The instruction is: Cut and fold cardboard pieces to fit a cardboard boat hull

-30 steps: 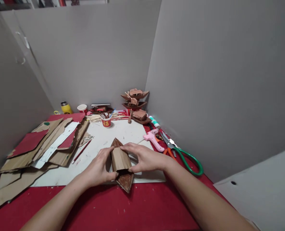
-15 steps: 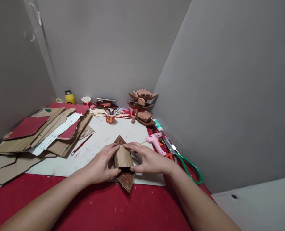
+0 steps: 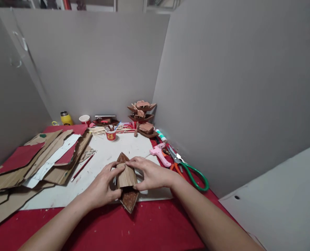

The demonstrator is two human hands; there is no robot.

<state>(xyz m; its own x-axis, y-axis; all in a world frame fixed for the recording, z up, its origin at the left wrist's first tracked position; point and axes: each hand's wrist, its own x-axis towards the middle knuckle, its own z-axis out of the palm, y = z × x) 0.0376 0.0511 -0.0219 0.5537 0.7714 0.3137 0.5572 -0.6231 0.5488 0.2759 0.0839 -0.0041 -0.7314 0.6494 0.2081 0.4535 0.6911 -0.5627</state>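
Note:
A small brown model boat lies with its pointed ends toward and away from me, on the near edge of the white board. Over its middle sits a curved piece of plain cardboard, arched like a roof. My left hand grips the cardboard's left side, with thumb near the front corner and fingers at the back. On the other side, my right hand pinches it the same way, fingertips at the back edge and thumb at the front right corner. Whether the cardboard touches the hull is hidden by my fingers.
Cardboard sheets are piled at left beside a red pencil. A red paper cup stands ahead, near thin wooden sticks. Finished model boats are at the back. At right lie a pink glue gun and green-handled scissors.
My view has tilted up and turned right, so everything sits further left in it. Both hands keep their hold on the cardboard roof, the left fingers now reaching slightly further over its top.

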